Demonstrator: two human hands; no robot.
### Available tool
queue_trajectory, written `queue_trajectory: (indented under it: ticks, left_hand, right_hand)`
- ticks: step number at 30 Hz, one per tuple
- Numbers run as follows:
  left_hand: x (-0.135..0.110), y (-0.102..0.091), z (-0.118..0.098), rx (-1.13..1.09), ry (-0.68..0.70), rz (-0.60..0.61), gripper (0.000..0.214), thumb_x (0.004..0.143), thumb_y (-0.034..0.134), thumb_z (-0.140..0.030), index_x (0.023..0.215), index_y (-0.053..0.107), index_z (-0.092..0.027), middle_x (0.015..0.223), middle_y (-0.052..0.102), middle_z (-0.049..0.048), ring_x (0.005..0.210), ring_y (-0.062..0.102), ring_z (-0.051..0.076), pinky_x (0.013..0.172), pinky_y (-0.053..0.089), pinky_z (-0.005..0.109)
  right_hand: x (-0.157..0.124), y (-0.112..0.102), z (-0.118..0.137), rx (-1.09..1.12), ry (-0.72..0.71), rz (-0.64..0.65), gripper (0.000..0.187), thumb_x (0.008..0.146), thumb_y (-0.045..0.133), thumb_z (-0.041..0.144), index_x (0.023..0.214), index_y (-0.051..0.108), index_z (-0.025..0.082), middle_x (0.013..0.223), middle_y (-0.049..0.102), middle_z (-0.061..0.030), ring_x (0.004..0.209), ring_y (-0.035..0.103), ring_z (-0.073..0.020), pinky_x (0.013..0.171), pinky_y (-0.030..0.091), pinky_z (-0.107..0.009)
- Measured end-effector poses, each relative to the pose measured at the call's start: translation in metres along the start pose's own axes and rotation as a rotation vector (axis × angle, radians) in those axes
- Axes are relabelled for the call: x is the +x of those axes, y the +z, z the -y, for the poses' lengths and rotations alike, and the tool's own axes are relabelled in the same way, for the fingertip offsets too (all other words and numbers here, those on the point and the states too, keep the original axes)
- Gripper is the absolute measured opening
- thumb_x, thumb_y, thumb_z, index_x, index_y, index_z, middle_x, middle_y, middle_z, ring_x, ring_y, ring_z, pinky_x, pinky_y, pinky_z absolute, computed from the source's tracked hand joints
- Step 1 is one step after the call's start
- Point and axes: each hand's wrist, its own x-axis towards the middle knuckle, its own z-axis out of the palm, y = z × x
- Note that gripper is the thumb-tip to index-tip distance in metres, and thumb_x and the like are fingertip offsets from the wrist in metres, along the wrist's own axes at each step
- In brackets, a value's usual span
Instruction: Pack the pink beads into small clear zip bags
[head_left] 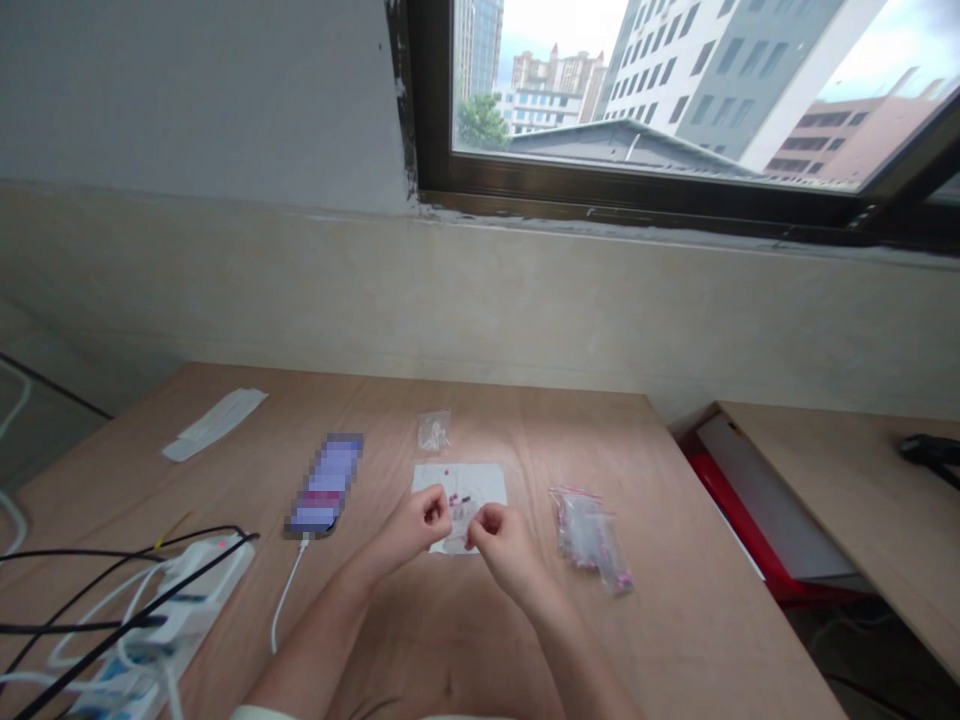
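Note:
My left hand (424,525) is closed in a pinch over the left part of a white paper sheet (492,480). Opposite it, my right hand (504,540) is pinched too, near the sheet's right edge. A narrow gap parts the two hands. Whatever the fingers hold is too small to make out; a reddish spot shows at the right fingertips. Between the hands, several tiny dark red pieces (454,500) and a small clear plastic bag (459,518) lie on the paper.
Beyond the paper lies a clear plastic bag (434,431). Zip bags with pink contents (589,535) lie to the right. Leftward are a charging phone (326,485), folded white strip (216,424) and a power strip (191,590) with tangled cables. A second table (847,450) stands at right.

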Motion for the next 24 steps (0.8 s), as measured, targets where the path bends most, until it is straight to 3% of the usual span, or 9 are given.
queue_trajectory:
  ticks: [4, 9, 13, 16, 19, 22, 24]
  left_hand:
    - [-0.006, 0.001, 0.002, 0.115, 0.043, -0.125, 0.012, 0.064, 0.045, -0.016, 0.054, 0.038, -0.017, 0.050, 0.035, -0.0077, 0.046, 0.034, 0.006, 0.044, 0.025, 0.017]
    - [-0.027, 0.018, -0.009, 0.180, 0.115, -0.008, 0.013, 0.069, 0.042, -0.018, 0.056, 0.041, -0.016, 0.052, 0.039, -0.0065, 0.049, 0.036, 0.007, 0.047, 0.027, 0.018]
    - [-0.040, 0.027, -0.019, 0.189, 0.134, 0.043, 0.014, 0.071, 0.042, -0.018, 0.058, 0.043, -0.016, 0.055, 0.043, -0.0052, 0.052, 0.039, 0.007, 0.049, 0.028, 0.018]
    - [-0.041, 0.025, -0.019, 0.140, 0.127, 0.080, 0.016, 0.074, 0.043, -0.022, 0.059, 0.045, -0.016, 0.056, 0.042, -0.0053, 0.052, 0.039, 0.008, 0.049, 0.029, 0.019]
    - [-0.035, 0.018, -0.011, 0.016, 0.075, 0.040, 0.019, 0.078, 0.041, -0.031, 0.068, 0.048, -0.016, 0.061, 0.045, -0.0042, 0.056, 0.041, 0.009, 0.052, 0.032, 0.019]
    - [-0.028, 0.010, 0.004, -0.119, -0.005, -0.034, 0.024, 0.080, 0.039, -0.038, 0.089, 0.049, -0.018, 0.079, 0.052, -0.0003, 0.070, 0.047, 0.011, 0.060, 0.038, 0.021]
    - [-0.025, 0.008, 0.013, -0.215, -0.062, 0.028, 0.031, 0.079, 0.040, -0.042, 0.097, 0.047, -0.018, 0.085, 0.053, 0.0017, 0.076, 0.049, 0.013, 0.064, 0.040, 0.023]
  right_hand:
    - [-0.004, 0.002, -0.005, -0.139, -0.008, -0.128, 0.016, 0.059, 0.045, 0.015, 0.045, 0.039, 0.018, 0.040, 0.044, 0.0036, 0.044, 0.041, -0.0094, 0.044, 0.027, -0.020]
    - [-0.008, 0.011, -0.022, -0.033, -0.076, -0.015, 0.009, 0.065, 0.046, 0.022, 0.058, 0.046, 0.017, 0.052, 0.051, 0.0014, 0.049, 0.046, -0.0103, 0.045, 0.033, -0.020]
    - [-0.010, 0.014, -0.031, 0.068, -0.013, 0.077, 0.013, 0.068, 0.045, 0.026, 0.065, 0.052, 0.015, 0.051, 0.051, 0.0017, 0.041, 0.044, -0.0081, 0.038, 0.032, -0.018]
    - [-0.007, 0.010, -0.033, 0.103, 0.038, 0.034, 0.019, 0.069, 0.045, 0.031, 0.065, 0.053, 0.014, 0.049, 0.049, 0.0016, 0.036, 0.042, -0.0073, 0.031, 0.030, -0.017]
    - [-0.002, 0.002, -0.031, 0.199, 0.065, 0.000, 0.026, 0.067, 0.048, 0.038, 0.074, 0.053, 0.013, 0.056, 0.056, -0.0012, 0.036, 0.044, -0.0077, 0.030, 0.033, -0.018]
    - [0.001, -0.005, -0.024, 0.328, 0.076, 0.133, 0.036, 0.063, 0.053, 0.046, 0.077, 0.053, 0.013, 0.059, 0.060, -0.0036, 0.036, 0.045, -0.0083, 0.032, 0.036, -0.020]
    - [0.002, -0.007, -0.019, 0.377, 0.068, 0.232, 0.039, 0.061, 0.056, 0.049, 0.077, 0.053, 0.013, 0.059, 0.061, -0.0038, 0.037, 0.046, -0.0086, 0.034, 0.037, -0.021]
